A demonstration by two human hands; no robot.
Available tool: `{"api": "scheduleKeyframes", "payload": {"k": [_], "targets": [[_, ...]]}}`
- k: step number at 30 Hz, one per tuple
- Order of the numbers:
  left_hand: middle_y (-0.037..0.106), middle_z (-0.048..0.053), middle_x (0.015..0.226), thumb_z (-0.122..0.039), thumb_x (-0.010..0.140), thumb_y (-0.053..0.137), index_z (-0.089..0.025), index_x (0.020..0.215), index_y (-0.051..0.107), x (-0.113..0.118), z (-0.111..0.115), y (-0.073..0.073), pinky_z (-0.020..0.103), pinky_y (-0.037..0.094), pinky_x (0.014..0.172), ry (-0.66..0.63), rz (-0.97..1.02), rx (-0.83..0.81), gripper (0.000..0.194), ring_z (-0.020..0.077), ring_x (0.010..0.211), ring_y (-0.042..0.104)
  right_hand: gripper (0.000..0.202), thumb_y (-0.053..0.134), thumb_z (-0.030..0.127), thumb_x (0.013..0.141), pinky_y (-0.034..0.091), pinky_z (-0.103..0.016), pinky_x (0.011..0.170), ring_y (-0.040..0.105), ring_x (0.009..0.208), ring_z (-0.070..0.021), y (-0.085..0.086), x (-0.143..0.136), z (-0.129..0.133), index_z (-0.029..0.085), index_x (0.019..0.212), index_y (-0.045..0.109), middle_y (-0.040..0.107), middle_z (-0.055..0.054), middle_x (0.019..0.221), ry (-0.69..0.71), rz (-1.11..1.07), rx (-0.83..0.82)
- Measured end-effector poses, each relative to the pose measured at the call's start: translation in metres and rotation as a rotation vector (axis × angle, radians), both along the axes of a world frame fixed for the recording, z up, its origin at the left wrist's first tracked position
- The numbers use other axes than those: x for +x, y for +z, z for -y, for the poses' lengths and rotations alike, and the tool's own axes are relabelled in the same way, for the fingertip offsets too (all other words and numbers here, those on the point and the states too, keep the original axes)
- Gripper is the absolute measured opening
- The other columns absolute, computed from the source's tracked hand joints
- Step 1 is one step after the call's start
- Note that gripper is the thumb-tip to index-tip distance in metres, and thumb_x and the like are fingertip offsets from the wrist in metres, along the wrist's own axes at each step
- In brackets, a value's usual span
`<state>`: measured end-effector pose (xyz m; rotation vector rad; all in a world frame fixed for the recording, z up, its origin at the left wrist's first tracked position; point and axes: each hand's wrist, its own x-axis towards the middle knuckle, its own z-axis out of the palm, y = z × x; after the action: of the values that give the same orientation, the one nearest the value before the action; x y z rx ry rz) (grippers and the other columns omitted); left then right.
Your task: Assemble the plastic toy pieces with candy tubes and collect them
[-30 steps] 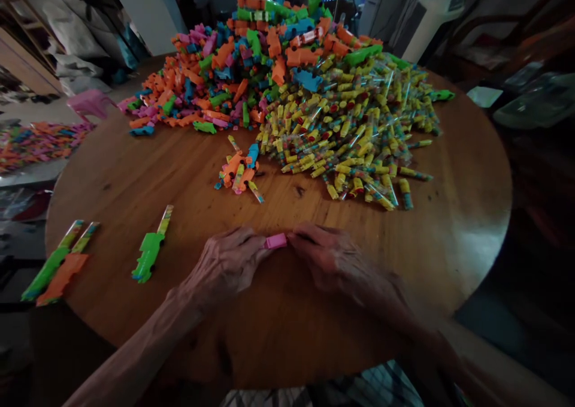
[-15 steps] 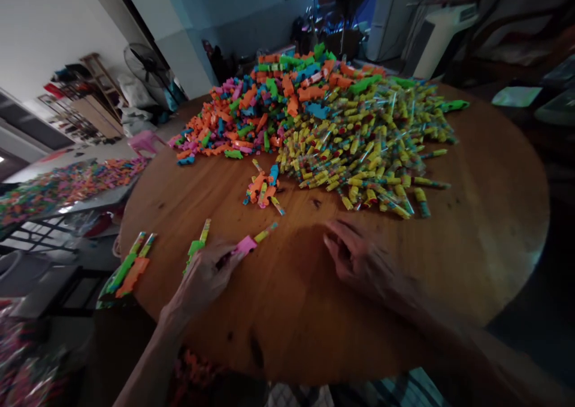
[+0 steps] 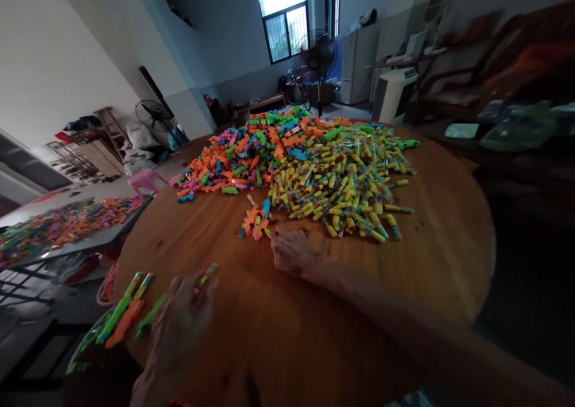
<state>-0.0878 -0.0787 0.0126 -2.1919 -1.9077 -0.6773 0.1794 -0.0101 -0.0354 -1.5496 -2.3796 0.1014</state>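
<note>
My left hand (image 3: 179,311), blurred by motion, is closed at the table's left front around a pink plastic toy piece (image 3: 196,289), mostly hidden by the fingers. A slim clear tube with yellow ends (image 3: 208,273) sticks out from it. Just left of this hand lies a green toy piece (image 3: 149,318), partly covered. A green piece (image 3: 114,319) and an orange piece (image 3: 126,324), each with a tube at its end, lie side by side at the table edge. My right hand (image 3: 291,251) has its fingers closed at a yellow tube end (image 3: 268,232), beside a small cluster of orange pieces (image 3: 257,220).
On the round wooden table (image 3: 431,263) a heap of coloured toy pieces (image 3: 233,161) adjoins a heap of yellow tubes (image 3: 341,179) at the back. Another table piled with coloured pieces (image 3: 72,227) stands left, near a pink stool (image 3: 146,180). Standing fans (image 3: 317,53) are behind.
My left hand has moved left and nearer with the pink piece. My right hand has reached left to the small cluster and closed. The view has tilted up.
</note>
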Motion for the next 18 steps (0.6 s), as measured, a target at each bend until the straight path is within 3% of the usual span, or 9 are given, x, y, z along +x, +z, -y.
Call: {"api": "scheduleKeyframes", "payload": {"k": [4, 7, 10, 14, 18], "targets": [[0.069, 0.006, 0.087, -0.046, 0.095, 0.049, -0.020, 0.096, 0.067, 0.050, -0.019, -0.013, 0.032, 0.045, 0.071, -0.256, 0.060, -0.206, 0.032, 0.0211, 0.077, 0.065, 0.025, 0.052, 0.015, 0.091, 0.039, -0.031, 0.070, 0.059, 0.085, -0.0195, -0.005, 0.007, 0.026, 0.017, 0.109, 0.069, 0.068, -0.010, 0.106, 0.035, 0.024, -0.010], [0.071, 0.007, 0.089, -0.040, 0.099, 0.046, -0.020, 0.097, 0.067, 0.080, -0.028, -0.019, 0.031, 0.041, 0.069, -0.330, -0.005, -0.345, 0.030, 0.0207, 0.077, 0.065, 0.023, 0.050, 0.018, 0.094, 0.039, -0.030, 0.068, 0.059, 0.082, -0.0192, 0.005, 0.019, 0.055, 0.017, 0.105, 0.071, 0.069, -0.009, 0.099, 0.026, 0.020, -0.040], [0.072, 0.007, 0.095, -0.047, 0.101, 0.045, -0.021, 0.098, 0.067, 0.107, -0.030, -0.015, 0.030, 0.036, 0.066, -0.320, -0.059, -0.423, 0.034, 0.0222, 0.081, 0.067, 0.026, 0.046, 0.023, 0.098, 0.033, -0.031, 0.057, 0.054, 0.069, -0.0173, 0.018, 0.039, 0.068, 0.015, 0.102, 0.071, 0.067, -0.011, 0.096, -0.146, 0.057, -0.050], [0.073, 0.007, 0.094, -0.051, 0.098, 0.049, -0.022, 0.094, 0.066, 0.133, -0.032, -0.005, 0.030, 0.031, 0.062, -0.197, -0.108, -0.492, 0.033, 0.0246, 0.081, 0.068, 0.029, 0.043, 0.021, 0.098, 0.024, -0.031, 0.054, 0.045, 0.058, -0.0136, 0.022, 0.071, 0.056, 0.014, 0.094, 0.071, 0.063, -0.012, 0.094, -0.424, 0.140, -0.066], [0.071, 0.006, 0.086, -0.035, 0.095, 0.049, -0.021, 0.089, 0.064, 0.136, -0.038, -0.008, 0.030, 0.027, 0.060, -0.170, -0.143, -0.489, 0.021, 0.0234, 0.077, 0.067, 0.023, 0.047, 0.015, 0.093, 0.027, -0.032, 0.059, 0.047, 0.065, -0.0156, 0.013, 0.088, 0.042, 0.014, 0.087, 0.070, 0.060, -0.011, 0.087, -0.447, 0.107, -0.027]]}}
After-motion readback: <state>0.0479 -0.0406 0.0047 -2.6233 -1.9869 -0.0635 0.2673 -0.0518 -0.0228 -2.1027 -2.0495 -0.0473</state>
